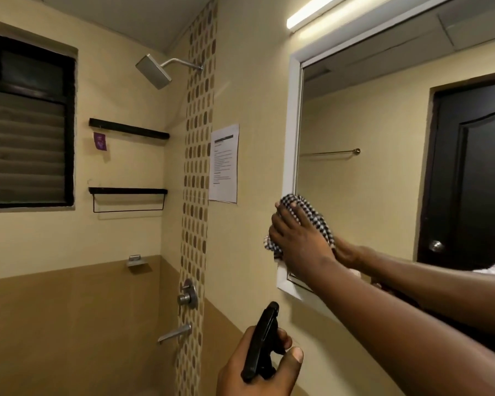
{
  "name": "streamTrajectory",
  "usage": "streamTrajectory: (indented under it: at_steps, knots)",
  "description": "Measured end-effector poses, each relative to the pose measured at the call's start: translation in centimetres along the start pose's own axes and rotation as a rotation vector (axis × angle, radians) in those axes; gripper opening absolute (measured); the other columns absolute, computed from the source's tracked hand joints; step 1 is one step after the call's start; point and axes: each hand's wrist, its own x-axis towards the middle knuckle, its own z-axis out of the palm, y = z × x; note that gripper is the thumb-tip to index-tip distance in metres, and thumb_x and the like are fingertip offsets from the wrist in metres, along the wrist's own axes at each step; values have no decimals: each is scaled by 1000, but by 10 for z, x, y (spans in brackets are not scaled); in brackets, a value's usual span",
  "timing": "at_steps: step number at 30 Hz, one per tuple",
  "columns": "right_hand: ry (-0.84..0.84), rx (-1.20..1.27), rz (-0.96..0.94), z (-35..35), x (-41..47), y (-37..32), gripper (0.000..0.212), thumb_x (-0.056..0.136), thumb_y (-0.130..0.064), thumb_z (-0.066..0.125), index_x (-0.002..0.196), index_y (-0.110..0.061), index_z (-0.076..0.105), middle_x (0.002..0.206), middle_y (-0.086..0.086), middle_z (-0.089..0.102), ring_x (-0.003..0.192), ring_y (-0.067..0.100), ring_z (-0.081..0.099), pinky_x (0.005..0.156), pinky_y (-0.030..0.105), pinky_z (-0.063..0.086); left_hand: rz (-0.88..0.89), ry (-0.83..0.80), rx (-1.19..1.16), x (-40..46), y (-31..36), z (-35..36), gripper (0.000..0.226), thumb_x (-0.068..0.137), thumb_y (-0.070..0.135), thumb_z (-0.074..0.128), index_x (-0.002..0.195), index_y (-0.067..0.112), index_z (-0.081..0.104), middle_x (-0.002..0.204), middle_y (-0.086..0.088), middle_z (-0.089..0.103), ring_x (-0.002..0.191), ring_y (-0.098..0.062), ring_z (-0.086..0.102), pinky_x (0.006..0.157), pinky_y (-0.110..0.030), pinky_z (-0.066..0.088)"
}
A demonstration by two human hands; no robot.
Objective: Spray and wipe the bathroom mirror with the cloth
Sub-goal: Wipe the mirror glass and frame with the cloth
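A white-framed bathroom mirror (369, 172) hangs on the right wall. My right hand (297, 238) presses a black-and-white checked cloth (312, 212) flat against the mirror's lower left corner. The hand and cloth are reflected in the glass just behind. Low in the middle of the view, my left hand (257, 364) grips a spray bottle by its black trigger head (262, 341). The nozzle points up and away from the mirror. The bottle's body is hidden below the frame edge.
A printed paper notice (224, 163) is taped left of the mirror. In the shower corner are a shower head (153, 70), two black shelves (128, 128), a mixer valve (187, 294) and a spout (175, 334). A louvred window (26, 124) is at left. The mirror reflects a dark door (475, 172).
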Motion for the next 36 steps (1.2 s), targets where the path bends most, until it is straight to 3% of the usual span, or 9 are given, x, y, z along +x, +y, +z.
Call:
streamTrajectory:
  at_steps: [3,6,11,14,20,25,36]
  knots:
    - [-66,-28,-35,9,-22,-25,68,99,-42,37,154,-7,16,163,16,6,150,36,-12,111,51,-20,40,-5,28,-7,0,-5,35,62,29,81,64,61,65,76,13,74,85,-13,71,71,-13,45]
    - [-98,-46,-65,17,-29,-36,70,101,-45,33,155,-6,12,163,17,4,149,36,-13,104,51,-24,18,-14,29,-11,-1,-15,25,69,18,84,69,40,71,78,9,75,86,-15,72,73,-13,47]
    - [-127,-45,-103,24,-34,-46,67,101,-42,39,154,-8,18,163,17,10,150,35,-9,110,50,-20,-42,-40,65,-14,2,-22,20,71,14,84,83,20,70,81,7,75,82,-8,70,65,1,45]
    - [-150,-51,-167,28,-44,-52,60,101,-30,42,154,-11,20,163,15,12,151,35,-7,108,49,-22,-48,-24,29,-17,2,-20,30,55,31,79,82,23,70,82,7,75,89,-15,71,68,-7,45]
    - [-166,-89,-238,34,-75,-49,66,100,-23,44,156,-15,12,165,11,2,150,35,-8,109,51,-19,-82,-17,-33,-22,2,-12,25,55,31,81,78,29,72,82,7,77,90,-18,71,81,-25,48]
    - [-185,-100,-243,24,-123,-34,67,99,-19,45,156,-15,11,164,13,0,150,37,-8,106,53,-20,-61,-39,-42,-31,11,-2,16,76,17,81,82,27,71,81,18,75,91,-6,68,71,-11,40]
    - [-372,-82,-173,-24,-222,-8,65,99,-19,49,156,-11,18,165,12,-2,149,39,-11,111,58,-16,-18,-126,-44,-50,23,29,11,77,23,79,84,28,72,81,25,71,89,-4,65,72,-17,46]
